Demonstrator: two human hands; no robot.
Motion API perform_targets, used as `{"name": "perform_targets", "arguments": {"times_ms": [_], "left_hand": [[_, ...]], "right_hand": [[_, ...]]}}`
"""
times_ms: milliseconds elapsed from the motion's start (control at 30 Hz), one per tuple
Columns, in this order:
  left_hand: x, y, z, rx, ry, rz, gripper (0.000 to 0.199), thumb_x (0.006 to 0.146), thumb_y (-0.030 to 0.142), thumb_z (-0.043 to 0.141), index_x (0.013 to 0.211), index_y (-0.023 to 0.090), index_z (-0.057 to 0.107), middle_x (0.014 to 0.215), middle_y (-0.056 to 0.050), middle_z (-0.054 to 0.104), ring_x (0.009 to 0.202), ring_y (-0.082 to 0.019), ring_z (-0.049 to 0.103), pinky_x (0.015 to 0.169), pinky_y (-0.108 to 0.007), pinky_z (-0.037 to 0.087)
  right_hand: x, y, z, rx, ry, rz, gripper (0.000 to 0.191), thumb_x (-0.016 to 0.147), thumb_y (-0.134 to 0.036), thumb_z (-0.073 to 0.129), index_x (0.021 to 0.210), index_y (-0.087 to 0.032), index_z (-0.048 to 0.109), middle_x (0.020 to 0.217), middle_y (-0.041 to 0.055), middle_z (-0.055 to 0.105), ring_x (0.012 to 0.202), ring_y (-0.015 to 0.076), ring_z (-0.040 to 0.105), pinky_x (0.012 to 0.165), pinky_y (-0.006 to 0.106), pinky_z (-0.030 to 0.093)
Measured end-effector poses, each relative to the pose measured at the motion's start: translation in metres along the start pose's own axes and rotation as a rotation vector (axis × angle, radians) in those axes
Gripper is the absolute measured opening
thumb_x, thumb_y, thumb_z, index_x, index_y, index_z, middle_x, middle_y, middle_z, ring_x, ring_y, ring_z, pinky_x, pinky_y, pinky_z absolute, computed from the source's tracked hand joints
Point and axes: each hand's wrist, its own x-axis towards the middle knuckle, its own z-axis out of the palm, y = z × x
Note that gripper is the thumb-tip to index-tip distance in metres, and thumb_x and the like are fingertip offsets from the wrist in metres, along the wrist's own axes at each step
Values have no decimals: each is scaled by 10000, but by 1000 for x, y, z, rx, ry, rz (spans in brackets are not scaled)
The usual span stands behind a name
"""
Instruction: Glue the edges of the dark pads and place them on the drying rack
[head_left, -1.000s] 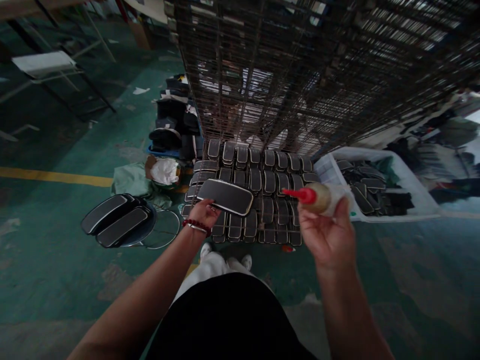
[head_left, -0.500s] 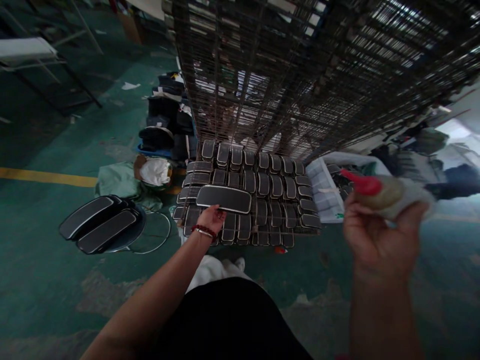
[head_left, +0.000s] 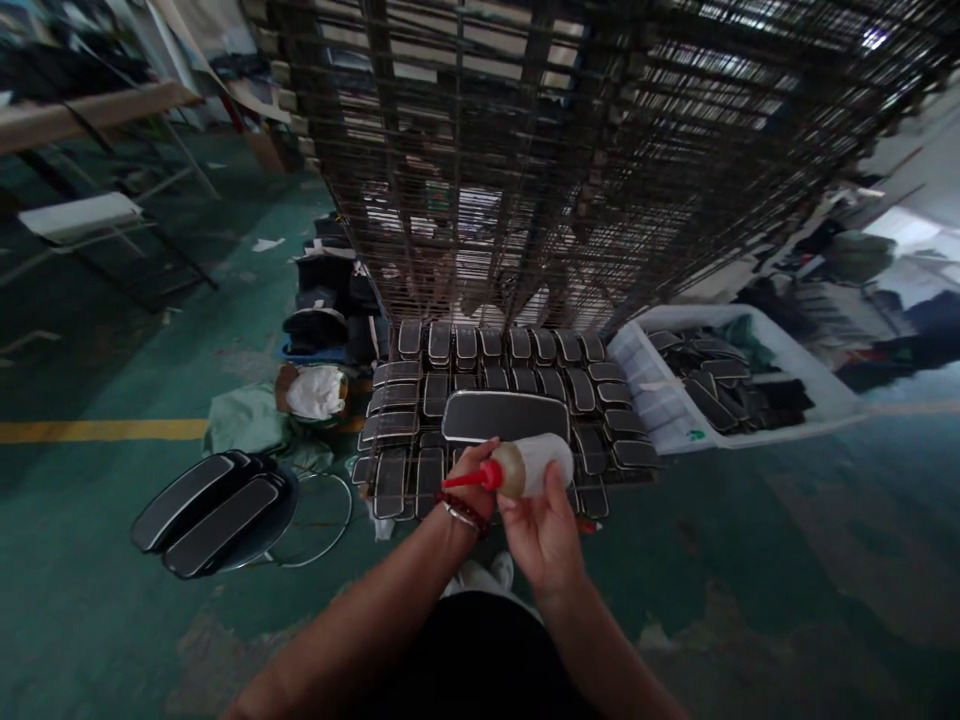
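My left hand (head_left: 474,498), with a red beaded bracelet at its wrist, grips the near edge of a long dark panel with light edging (head_left: 506,415). Its fingers are partly hidden behind the bottle nozzle. In my right hand (head_left: 544,540) is a squeeze bottle (head_left: 534,466) with a red nozzle cap, tilted on its side and pointing left. The bottle overlaps the panel's near edge in view; whether they touch I cannot tell. Beneath both hands, stacks of similar small dark panels (head_left: 394,480) lie in rows on a wire rack.
A tall wire rack (head_left: 480,130) rises behind the rows. To the right stands a white bin (head_left: 795,430) with loose dark pieces. On the left are a round stool with two long dark panels (head_left: 225,525), a green cloth bundle (head_left: 244,425) and dark stacked goods (head_left: 330,290).
My right hand has brought the bottle from the far right to the middle, beside my left hand. The long panel and my left hand have shifted right in view; the camera has turned somewhat.
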Motion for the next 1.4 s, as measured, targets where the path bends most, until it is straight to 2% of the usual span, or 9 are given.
{"name": "perform_targets", "arguments": {"times_ms": [133, 233, 367, 433, 600, 800, 1000, 1167, 1400], "left_hand": [[-7, -11, -5, -15, 56, 130, 213, 865, 76, 654, 675, 173, 648, 681, -25, 691, 649, -153, 685, 720, -273, 580], [-14, 0, -31, 28, 81, 159, 207, 805, -27, 635, 747, 170, 665, 772, -31, 733, 702, -146, 710, 700, -240, 574], [-21, 55, -76, 130, 179, 82, 218, 847, -39, 541, 820, 137, 666, 758, -96, 744, 643, -188, 724, 621, -273, 582], [-24, 92, -83, 154, 184, 64, 194, 907, 32, 514, 869, 123, 681, 782, -130, 749, 636, -213, 730, 609, -303, 590], [-32, 144, -38, 411, -49, -120, 230, 874, 23, 604, 1066, 55, 727, 893, -226, 758, 675, -278, 758, 553, -308, 574], [-38, 131, 13, 459, -49, -205, 589, 597, -249, 611, 1013, 148, 740, 761, -87, 769, 534, -234, 712, 454, -245, 509], [-54, 139, -5, 575, -177, -33, 567, 577, -240, 639, 970, 157, 737, 787, -76, 766, 655, -257, 754, 567, -333, 624], [-71, 146, -9, 554, -132, -166, 615, 602, -254, 579, 1027, 161, 737, 845, -92, 777, 763, -300, 787, 623, -379, 654], [-77, 144, -7, 404, -19, -266, 650, 606, -267, 504, 1022, 170, 747, 728, -60, 735, 736, -321, 787, 603, -413, 656]], "right_hand": [[6, -3, 2, 34, 14, 2, 265, 828, -367, 835, 1046, -244, 748, 990, -3, 812, 862, 148, 758, 618, 206, 600], [8, -17, 0, 15, 1, 14, 295, 797, -352, 863, 1045, -250, 740, 1002, -20, 811, 868, 143, 762, 603, 200, 601], [12, -52, -3, -154, -53, 111, 333, 776, -372, 882, 1042, -237, 732, 978, -13, 813, 864, 163, 773, 621, 225, 631], [16, -69, -3, -236, -56, 173, 362, 760, -344, 897, 1051, -215, 726, 983, 10, 814, 892, 184, 779, 725, 275, 665], [26, -90, 8, -401, -41, 304, 415, 736, -281, 913, 1079, -165, 710, 975, 67, 813, 836, 212, 785, 723, 319, 678], [28, -84, 24, -491, -126, 353, 337, 776, -266, 879, 1052, -167, 713, 934, 54, 809, 798, 212, 779, 695, 329, 677], [16, -115, 29, -477, -58, -52, 488, 750, -426, 891, 1147, -221, 694, 1079, 92, 798, 996, 248, 765, 759, 346, 675], [19, -148, 51, -478, -87, -529, 349, 785, -370, 861, 1081, -263, 710, 981, -5, 786, 900, 180, 747, 701, 279, 646], [30, -153, 64, -618, -141, -690, 293, 743, -395, 864, 952, -251, 719, 850, -21, 743, 723, 156, 689, 517, 235, 551]]}}
